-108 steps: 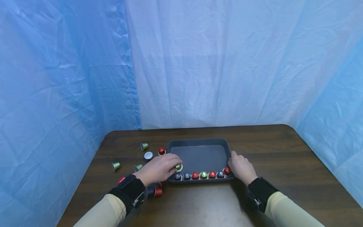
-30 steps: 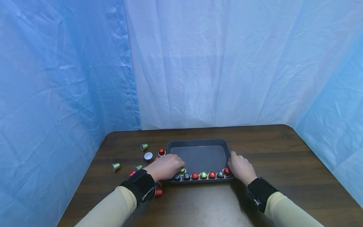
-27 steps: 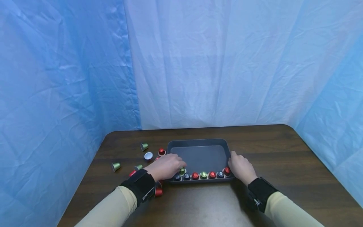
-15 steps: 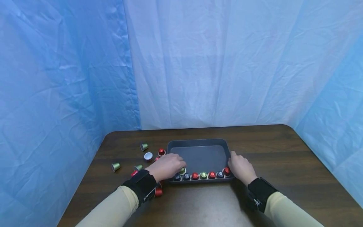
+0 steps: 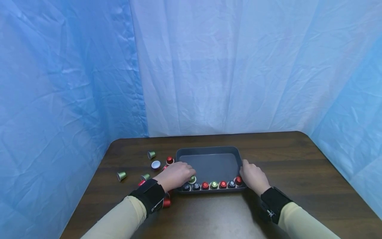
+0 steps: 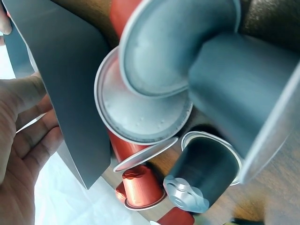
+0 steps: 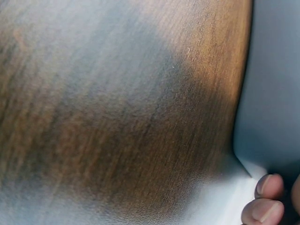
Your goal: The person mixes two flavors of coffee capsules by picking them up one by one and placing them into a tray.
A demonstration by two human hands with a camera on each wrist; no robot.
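My left hand (image 5: 176, 175) reaches over the left side of a dark grey tray (image 5: 213, 164) and pinches a green coffee capsule (image 5: 192, 180), which sits just behind the front row. In the left wrist view, the thumb and fingers (image 6: 33, 145) are beyond the tray wall, which hides their tips. Along the tray's front edge runs a row of upright capsules: dark blue ones (image 5: 196, 186), red ones (image 5: 205, 185) and a green one (image 5: 214, 185). My right hand (image 5: 254, 176) grips the tray's right rim near the front corner; only some fingertips (image 7: 269, 186) show in the right wrist view.
Loose capsules lie left of the tray: green ones (image 5: 121, 176), a white-lidded one (image 5: 156, 164) and red ones (image 5: 169, 160). Close to the left wrist are a dark capsule (image 6: 201, 168) and several others. Blue sheeting (image 5: 226, 66) hangs behind the wooden table (image 5: 283, 156).
Compared with 3.6 seconds ago, my left hand and the green capsule have shifted slightly right and forward to the tray's front row. Over the last second hardly anything moves; the right hand stays put.
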